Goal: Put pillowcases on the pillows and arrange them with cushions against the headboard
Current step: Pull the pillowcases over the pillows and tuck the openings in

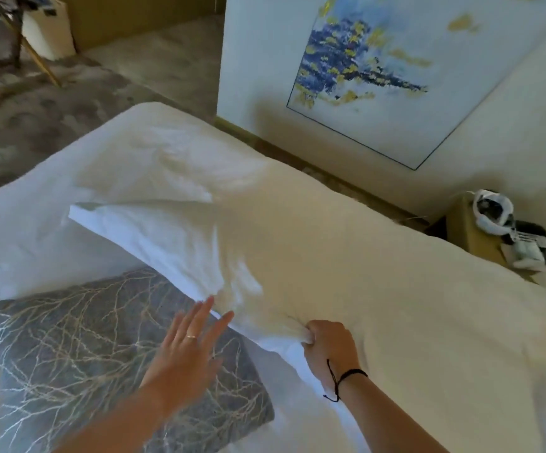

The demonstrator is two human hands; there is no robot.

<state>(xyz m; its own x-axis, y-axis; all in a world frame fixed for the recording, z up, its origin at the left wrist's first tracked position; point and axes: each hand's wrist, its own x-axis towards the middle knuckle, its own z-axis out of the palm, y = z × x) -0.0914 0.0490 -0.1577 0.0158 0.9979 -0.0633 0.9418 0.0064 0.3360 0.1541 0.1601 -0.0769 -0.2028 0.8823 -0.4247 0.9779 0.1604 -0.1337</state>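
A white pillow in its pillowcase point(180, 233) lies across the middle of the bed, blurred as if moving. My right hand point(328, 349) is shut on a bunch of its fabric at the near edge. My left hand point(186, 348) hovers open, fingers spread, just beside the pillow's edge and over a grey cushion point(85, 351) with a pale branch pattern, which lies flat on the bed at the lower left. A second white pillow or bedding point(395, 305) stretches along the right side by the wall.
The white bed sheet point(36, 197) covers the mattress. A blue and yellow painting point(372, 70) hangs on the white wall. A small bedside stand point(474, 230) with black and white clutter sits at the right. Carpet and a wooden-legged piece of furniture point(33, 53) are at the upper left.
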